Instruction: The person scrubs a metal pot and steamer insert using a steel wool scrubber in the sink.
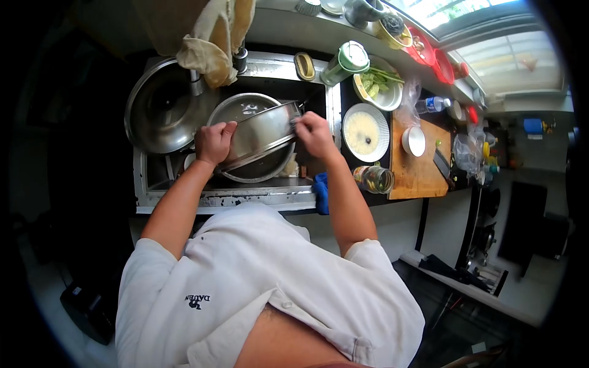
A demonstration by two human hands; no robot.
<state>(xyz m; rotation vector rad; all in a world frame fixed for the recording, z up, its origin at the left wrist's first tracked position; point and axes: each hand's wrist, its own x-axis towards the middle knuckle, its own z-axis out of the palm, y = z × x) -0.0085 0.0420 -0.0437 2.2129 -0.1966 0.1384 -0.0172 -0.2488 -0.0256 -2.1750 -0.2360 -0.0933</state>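
Note:
A shiny steel pot is held tilted on its side above a large metal basin in the sink. My left hand is closed on the pot's left end, with the thumb along its side. At the opposite end my right hand is closed too, its fingers at a dark part that looks like the pot's handle and is blurred. The pot hides much of the basin, where some shine shows at the back.
A wide steel wok or bowl leans at the sink's left, below a hanging cloth. Right of the sink are a fluted white bowl, a glass jar, a bowl of greens and a cutting board with a knife.

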